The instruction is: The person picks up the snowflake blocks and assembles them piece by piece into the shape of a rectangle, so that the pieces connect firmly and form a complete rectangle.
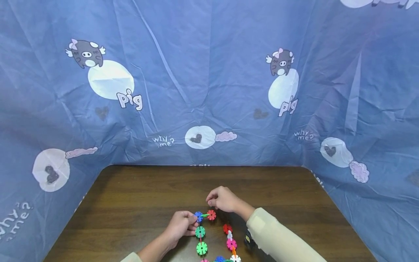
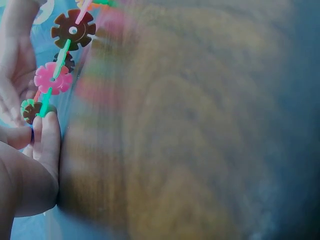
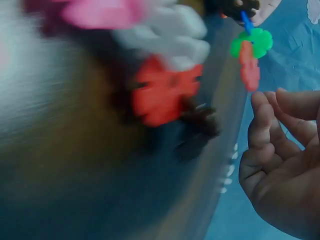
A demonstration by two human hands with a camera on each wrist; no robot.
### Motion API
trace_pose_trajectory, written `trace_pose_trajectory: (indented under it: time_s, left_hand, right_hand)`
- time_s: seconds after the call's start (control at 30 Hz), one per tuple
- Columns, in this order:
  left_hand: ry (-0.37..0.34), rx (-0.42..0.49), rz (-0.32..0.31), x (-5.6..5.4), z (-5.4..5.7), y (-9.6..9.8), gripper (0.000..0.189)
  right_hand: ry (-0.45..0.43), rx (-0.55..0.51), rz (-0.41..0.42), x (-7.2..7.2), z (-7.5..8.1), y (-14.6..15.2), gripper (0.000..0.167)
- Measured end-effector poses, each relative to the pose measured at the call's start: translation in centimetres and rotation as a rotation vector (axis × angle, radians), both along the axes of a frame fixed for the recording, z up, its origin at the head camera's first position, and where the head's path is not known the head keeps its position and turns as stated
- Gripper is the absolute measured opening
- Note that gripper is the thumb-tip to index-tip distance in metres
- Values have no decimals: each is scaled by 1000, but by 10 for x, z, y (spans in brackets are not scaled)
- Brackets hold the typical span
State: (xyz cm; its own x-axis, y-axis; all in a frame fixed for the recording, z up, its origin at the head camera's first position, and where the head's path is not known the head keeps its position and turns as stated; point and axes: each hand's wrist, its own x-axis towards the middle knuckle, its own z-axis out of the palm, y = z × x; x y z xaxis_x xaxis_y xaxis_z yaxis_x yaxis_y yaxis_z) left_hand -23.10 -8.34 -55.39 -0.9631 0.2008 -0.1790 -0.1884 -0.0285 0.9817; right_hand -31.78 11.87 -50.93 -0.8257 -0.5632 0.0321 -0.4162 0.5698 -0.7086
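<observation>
Notched plastic snowflake discs are linked into a chain on the table. At its far left corner my left hand pinches a blue snowflake disc. A light green piece joins that to a red snowflake disc. Just beyond the red disc, my right hand hovers with loosely bent fingers. In the right wrist view its fingertips come close to the red disc, and nothing shows between them. Green discs run down the left side. In the left wrist view, pink and brown discs stand in line.
The chain's right side has another red disc, a magenta disc and a white disc. A dark object is partly hidden by the right sleeve. Blue patterned cloth hangs behind the brown wooden table.
</observation>
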Motion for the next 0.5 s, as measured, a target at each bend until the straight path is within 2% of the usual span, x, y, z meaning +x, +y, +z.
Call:
trace_pose_trajectory:
  time_s: [0.07, 0.17, 0.27, 0.4, 0.5]
  left_hand:
    - [-3, -2, 4, 0, 1, -2, 11]
    - [-4, -11, 9, 0, 1, -5, 11]
    - [6, -21, 5, 0, 1, -5, 11]
    - [19, -35, -6, 0, -1, -3, 13]
    - [17, -36, -12, -1, -3, -3, 14]
  right_hand:
    - [30, 33, 45, -7, 4, -15, 13]
    - [74, 117, 171, -14, 10, -41, 27]
    - [79, 228, 304, -18, 14, -66, 41]
    - [81, 387, 426, -20, 10, -87, 42]
    - [62, 448, 485, -21, 6, -93, 39]
